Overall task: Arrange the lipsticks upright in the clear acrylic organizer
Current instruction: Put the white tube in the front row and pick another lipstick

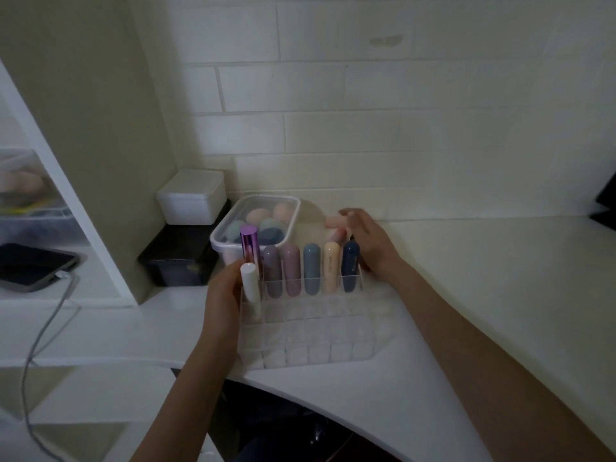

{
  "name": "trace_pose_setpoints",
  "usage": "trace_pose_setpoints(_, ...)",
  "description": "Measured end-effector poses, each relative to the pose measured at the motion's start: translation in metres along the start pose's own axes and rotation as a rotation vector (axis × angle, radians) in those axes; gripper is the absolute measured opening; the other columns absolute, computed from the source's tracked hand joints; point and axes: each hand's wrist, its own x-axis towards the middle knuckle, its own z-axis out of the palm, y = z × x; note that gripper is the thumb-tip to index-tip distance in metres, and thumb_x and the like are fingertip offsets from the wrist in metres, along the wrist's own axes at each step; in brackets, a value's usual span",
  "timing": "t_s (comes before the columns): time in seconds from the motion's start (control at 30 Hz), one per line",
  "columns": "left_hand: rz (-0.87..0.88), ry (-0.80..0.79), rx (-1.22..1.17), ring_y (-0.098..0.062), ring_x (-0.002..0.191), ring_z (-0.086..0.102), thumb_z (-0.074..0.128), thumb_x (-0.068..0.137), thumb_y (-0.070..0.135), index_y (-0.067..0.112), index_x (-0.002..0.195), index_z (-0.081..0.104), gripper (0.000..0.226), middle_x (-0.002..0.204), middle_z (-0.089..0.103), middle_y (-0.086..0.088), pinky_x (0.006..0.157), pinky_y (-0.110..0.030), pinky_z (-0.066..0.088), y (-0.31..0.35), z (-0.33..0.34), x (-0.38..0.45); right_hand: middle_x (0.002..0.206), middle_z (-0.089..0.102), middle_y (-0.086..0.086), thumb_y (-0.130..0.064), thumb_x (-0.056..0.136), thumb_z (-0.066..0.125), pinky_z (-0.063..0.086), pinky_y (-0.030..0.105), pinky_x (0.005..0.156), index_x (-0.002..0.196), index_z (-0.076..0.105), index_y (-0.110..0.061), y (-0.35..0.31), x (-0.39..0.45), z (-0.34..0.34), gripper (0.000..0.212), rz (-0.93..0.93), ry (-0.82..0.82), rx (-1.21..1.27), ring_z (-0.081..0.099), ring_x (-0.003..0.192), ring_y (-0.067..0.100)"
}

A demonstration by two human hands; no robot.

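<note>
A clear acrylic organizer (313, 345) with several small cells stands on the white counter. Its back row holds several upright lipsticks: a metallic purple one (249, 248), mauve (271, 273), pink (290, 270), grey-blue (311, 268), cream (331, 268) and navy (350, 266). A white lipstick (250, 285) stands in the second row at the left. My left hand (221, 301) grips the organizer's left wall beside it. My right hand (370, 241) reaches behind the organizer's right end, its fingers on a pink lipstick (335, 221) lying on the counter. Another reddish lipstick (339, 235) lies just behind the organizer.
A lidded clear tub (256, 225) of pastel sponges sits behind the organizer on the left. A white box (191, 198) rests on a dark box (180, 258) in the corner. A tiled wall rises at the back. A tablet (33, 266) with a cable lies on the left shelf.
</note>
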Motion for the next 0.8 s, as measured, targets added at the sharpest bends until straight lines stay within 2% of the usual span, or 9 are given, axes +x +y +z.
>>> trace_pose_setpoints(0.07,0.003,-0.003,-0.007,-0.021,0.079,0.058,0.041,0.094,0.018,0.016,0.08,0.065,0.027,0.079,0.065,-0.004,0.071,-0.034,0.045,-0.001,0.0,0.001,0.114,0.062,0.011,-0.031,0.1,0.032,0.045,0.043,0.097,0.119,0.053,-0.03,0.008,0.003,-0.009,0.028,0.039,0.127,-0.052,0.055,0.095,0.02)
trace_pose_setpoints(0.13,-0.009,0.005,-0.016,-0.02,0.077,0.059,0.042,0.094,0.018,0.017,0.079,0.065,0.028,0.077,0.065,-0.003,0.07,-0.033,0.045,0.0,0.002,0.001,0.126,0.06,0.012,-0.019,0.098,0.039,0.044,0.041,0.1,0.127,0.052,-0.026,0.014,0.003,-0.015,0.033,0.099,0.08,-0.095,0.056,0.103,0.023)
trace_pose_setpoints(0.23,-0.006,0.009,-0.015,-0.016,0.073,0.059,0.043,0.093,0.02,0.021,0.074,0.065,0.029,0.069,0.066,0.003,0.067,-0.03,0.046,0.0,0.002,0.0,0.114,0.064,0.011,-0.003,0.09,0.048,0.042,0.028,0.09,0.115,0.063,-0.012,0.01,0.001,-0.017,0.03,0.088,-0.006,-0.225,0.057,0.1,0.026)
trace_pose_setpoints(0.33,-0.021,0.004,-0.029,-0.017,0.073,0.06,0.044,0.093,0.021,0.021,0.073,0.066,0.029,0.065,0.067,0.006,0.07,-0.032,0.046,-0.002,0.001,0.002,0.114,0.065,0.016,-0.001,0.088,0.05,0.04,0.028,0.09,0.104,0.068,-0.006,0.006,0.0,-0.025,0.025,0.077,0.007,-0.273,0.059,0.107,0.033)
trace_pose_setpoints(0.43,-0.018,0.003,-0.034,-0.019,0.075,0.06,0.044,0.092,0.021,0.021,0.073,0.067,0.03,0.068,0.068,0.003,0.072,-0.034,0.046,-0.004,0.0,0.003,0.109,0.066,0.016,-0.003,0.088,0.052,0.045,0.031,0.088,0.1,0.069,-0.008,0.004,0.0,-0.03,0.022,0.1,-0.069,-0.306,0.062,0.099,0.033)
trace_pose_setpoints(0.57,-0.022,-0.012,-0.059,-0.02,0.078,0.06,0.044,0.093,0.021,0.022,0.071,0.067,0.032,0.074,0.067,0.0,0.074,-0.035,0.046,-0.003,0.0,0.003,0.106,0.062,0.011,-0.006,0.083,0.058,0.046,0.038,0.089,0.093,0.068,-0.015,0.01,0.002,-0.03,0.017,-0.056,-0.08,-0.446,0.058,0.098,0.027)
trace_pose_setpoints(0.67,-0.036,-0.03,-0.082,-0.024,0.082,0.06,0.045,0.092,0.021,0.023,0.065,0.07,0.037,0.074,0.068,-0.002,0.08,-0.039,0.046,-0.003,-0.001,0.005,0.095,0.063,0.002,-0.013,0.09,0.055,0.048,0.034,0.079,0.094,0.059,-0.018,0.0,0.0,-0.028,0.008,-0.139,0.067,-0.362,0.057,0.087,0.021)
trace_pose_setpoints(0.73,-0.038,-0.044,-0.091,-0.026,0.085,0.059,0.045,0.091,0.022,0.023,0.067,0.07,0.035,0.077,0.068,-0.005,0.084,-0.042,0.045,-0.004,-0.001,0.006,0.088,0.061,-0.003,-0.011,0.091,0.054,0.046,0.021,0.072,0.094,0.053,-0.019,-0.017,-0.002,-0.026,0.009,-0.167,0.172,-0.171,0.057,0.079,0.015)
trace_pose_setpoints(0.8,-0.045,-0.059,-0.102,-0.028,0.087,0.058,0.046,0.09,0.023,0.021,0.07,0.07,0.031,0.081,0.067,-0.007,0.087,-0.044,0.045,-0.006,-0.002,0.008,0.085,0.062,-0.002,-0.007,0.09,0.056,0.048,0.019,0.067,0.095,0.049,-0.018,-0.037,-0.006,-0.025,0.014,-0.154,0.255,0.093,0.06,0.074,0.013)
